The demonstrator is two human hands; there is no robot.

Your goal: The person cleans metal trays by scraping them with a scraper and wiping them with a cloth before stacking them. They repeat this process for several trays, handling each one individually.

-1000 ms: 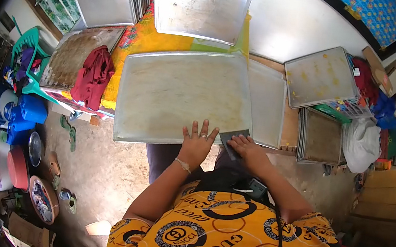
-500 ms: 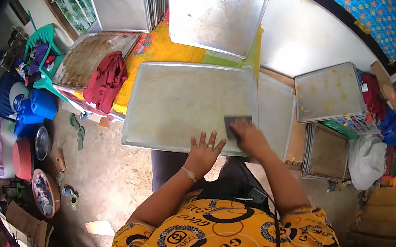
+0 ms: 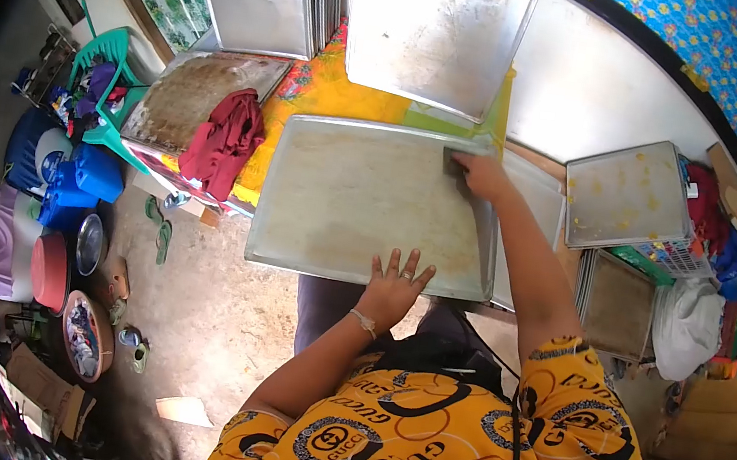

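A large metal baking tray (image 3: 364,192) lies flat before me, its near edge over my legs. My left hand (image 3: 393,289) rests on that near edge, fingers spread on the surface and a ring on one finger. Near the tray's far right corner, my right hand (image 3: 480,174) presses a dark flat scraper (image 3: 454,163) against the metal. Only part of the scraper shows beside the fingers; its exact kind is hard to make out. The tray's surface looks dull, with faint yellowish smears.
A maroon cloth (image 3: 226,142) lies on a stained tray (image 3: 180,103) at left. Upright trays (image 3: 437,25) lean at the back. At right, a yellow-spotted tray (image 3: 629,195) tops a basket, above stacked trays (image 3: 620,300). A green chair (image 3: 112,94) and basins (image 3: 51,272) stand left.
My right hand has slid the scraper away from me, from the tray's near right part to its far right corner. My left hand stays on the near edge. The view has shifted slightly.
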